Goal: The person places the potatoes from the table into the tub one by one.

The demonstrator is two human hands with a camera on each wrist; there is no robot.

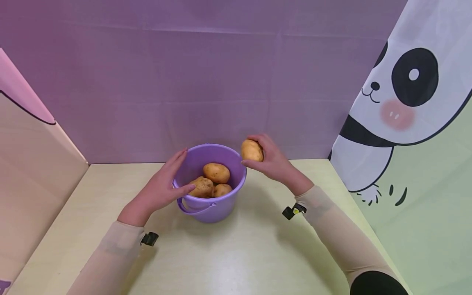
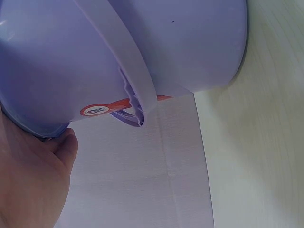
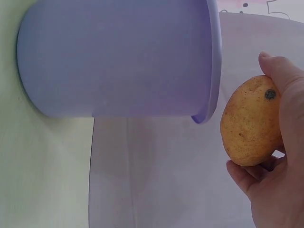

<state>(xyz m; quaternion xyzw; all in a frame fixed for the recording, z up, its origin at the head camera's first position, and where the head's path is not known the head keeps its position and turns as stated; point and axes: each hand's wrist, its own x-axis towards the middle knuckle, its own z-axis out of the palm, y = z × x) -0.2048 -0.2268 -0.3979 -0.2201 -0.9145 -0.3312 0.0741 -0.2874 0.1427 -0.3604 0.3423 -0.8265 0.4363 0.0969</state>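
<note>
A purple bucket [image 1: 221, 209] stands upright on the table with three potatoes visible inside, one of them a potato [image 1: 216, 173] at the back. My left hand [image 1: 160, 186] holds the bucket's left rim, its thumb reaching over the edge and its fingers along the far left side. In the left wrist view, fingertips [image 2: 68, 147] meet the rim. Off the bucket's right rim, my right hand [image 1: 271, 162] grips another potato [image 3: 251, 121] between thumb and fingers. That potato is raised to about rim height and has a dark spot on its skin.
The bucket's handle [image 1: 197, 212] hangs down at the front. Behind the pale table [image 1: 221, 262] rises a purple cloth backdrop [image 1: 206, 82]. A panda-printed panel [image 1: 424, 131] stands along the right side, and a beige panel [image 1: 33, 172] along the left.
</note>
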